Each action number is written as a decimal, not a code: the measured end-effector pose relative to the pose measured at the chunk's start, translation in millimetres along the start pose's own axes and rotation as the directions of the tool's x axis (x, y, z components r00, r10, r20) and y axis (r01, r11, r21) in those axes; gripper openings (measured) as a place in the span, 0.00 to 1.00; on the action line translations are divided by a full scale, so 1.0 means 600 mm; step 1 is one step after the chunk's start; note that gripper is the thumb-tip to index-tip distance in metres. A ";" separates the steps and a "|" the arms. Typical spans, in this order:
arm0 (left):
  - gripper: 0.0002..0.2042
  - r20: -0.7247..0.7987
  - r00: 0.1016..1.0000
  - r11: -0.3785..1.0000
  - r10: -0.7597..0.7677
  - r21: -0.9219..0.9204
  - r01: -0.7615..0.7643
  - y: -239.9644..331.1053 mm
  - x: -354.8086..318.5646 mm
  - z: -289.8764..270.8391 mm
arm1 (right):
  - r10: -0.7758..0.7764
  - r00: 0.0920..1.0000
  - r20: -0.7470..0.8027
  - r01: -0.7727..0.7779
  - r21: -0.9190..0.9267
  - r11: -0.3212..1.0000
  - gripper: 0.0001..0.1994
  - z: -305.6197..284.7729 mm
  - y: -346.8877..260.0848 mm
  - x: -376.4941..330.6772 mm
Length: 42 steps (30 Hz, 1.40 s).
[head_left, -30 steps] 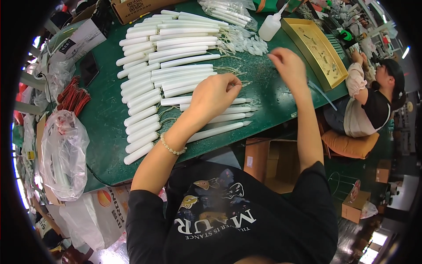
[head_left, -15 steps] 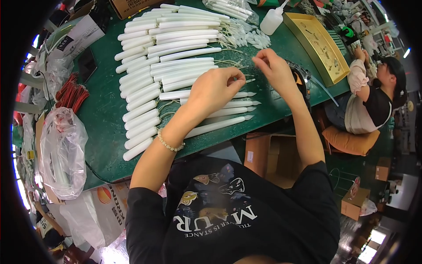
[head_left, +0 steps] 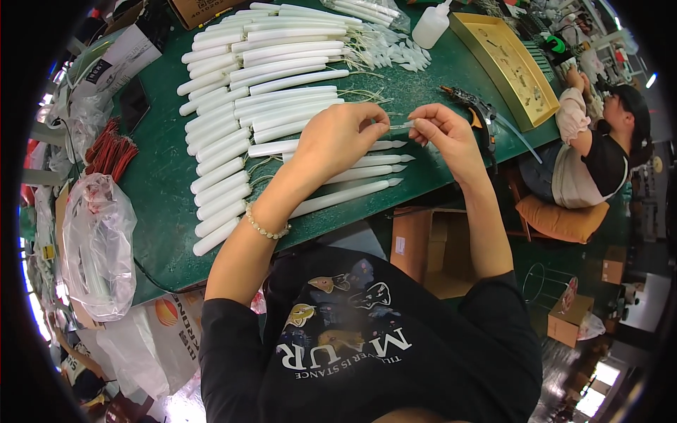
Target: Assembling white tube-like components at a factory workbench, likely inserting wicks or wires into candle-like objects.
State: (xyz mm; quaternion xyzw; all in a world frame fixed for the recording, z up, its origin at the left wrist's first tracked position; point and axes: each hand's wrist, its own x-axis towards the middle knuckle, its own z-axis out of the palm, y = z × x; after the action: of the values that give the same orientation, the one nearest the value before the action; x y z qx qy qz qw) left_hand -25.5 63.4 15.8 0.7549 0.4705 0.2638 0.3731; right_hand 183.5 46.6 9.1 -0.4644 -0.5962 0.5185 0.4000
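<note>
My left hand (head_left: 342,137) is closed in a pinch on a thin pale wire (head_left: 396,127) above the white candle sticks (head_left: 289,113). Facing it, my right hand (head_left: 446,137) pinches a small pale tip (head_left: 410,124) at the wire's end; the fingers partly cover it. Several candle sticks lie side by side in rows, many with thin wires at their right ends. Below my left hand, a few sticks carry pointed, flame-shaped tips (head_left: 395,182). A pile of loose translucent flame tips (head_left: 405,53) lies beyond my hands.
A hot glue gun (head_left: 479,113) lies right of my right hand, near a gold tray (head_left: 462,35) and a white squeeze bottle (head_left: 431,27). Red wires (head_left: 111,151) and a plastic bag (head_left: 99,247) are at left. Another person (head_left: 592,148) sits at right.
My right hand has come down and left to meet my left hand, and now pinches the small pale tip at the wire. My left hand has shifted slightly left.
</note>
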 end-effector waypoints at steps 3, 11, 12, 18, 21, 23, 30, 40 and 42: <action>0.10 -0.006 1.000 1.000 0.006 -0.010 -0.006 -0.003 0.000 0.002 | -0.020 1.000 -0.010 0.020 0.036 0.999 0.08 -0.004 0.003 -0.001; 0.09 -0.025 0.999 0.999 0.035 -0.021 -0.036 -0.010 0.001 0.007 | -0.010 1.000 -0.015 0.010 -0.007 1.000 0.07 0.011 0.006 -0.001; 0.09 -0.022 0.999 0.999 0.031 -0.023 -0.032 -0.009 0.002 0.007 | -0.011 1.000 -0.015 0.011 -0.006 1.000 0.07 0.011 0.006 -0.001; 0.09 -0.030 0.999 0.999 0.028 -0.014 -0.028 -0.009 0.003 0.010 | -0.002 1.000 -0.010 0.002 0.004 1.000 0.07 0.011 0.009 -0.001; 0.08 -0.049 0.998 0.999 0.045 -0.011 -0.046 -0.011 0.001 0.012 | 0.029 0.999 -0.027 -0.029 0.022 0.999 0.07 0.014 0.009 -0.002; 0.08 -0.063 0.996 0.998 0.067 0.002 -0.067 -0.010 0.002 0.013 | 0.049 0.998 -0.025 -0.047 0.090 0.995 0.07 0.014 0.015 -0.001; 0.08 -0.071 0.996 0.998 0.058 0.005 -0.058 -0.009 0.001 0.016 | 0.089 0.995 -0.034 -0.084 0.116 0.990 0.08 0.017 0.017 -0.002; 0.07 -0.134 0.982 0.990 0.133 0.056 -0.127 -0.014 0.001 0.025 | 0.073 0.995 -0.072 -0.066 0.106 0.992 0.07 0.032 0.014 -0.004; 0.07 -0.127 0.986 0.993 0.106 0.066 -0.099 -0.013 0.001 0.024 | 0.074 0.994 -0.079 -0.066 0.098 0.993 0.07 0.035 0.014 -0.003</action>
State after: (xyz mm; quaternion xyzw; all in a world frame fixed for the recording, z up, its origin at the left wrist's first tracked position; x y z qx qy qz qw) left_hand -18.3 61.2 1.2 0.7698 0.4621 0.3175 0.3050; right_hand 165.1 39.8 -2.2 -0.4862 -0.5371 0.5407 0.4275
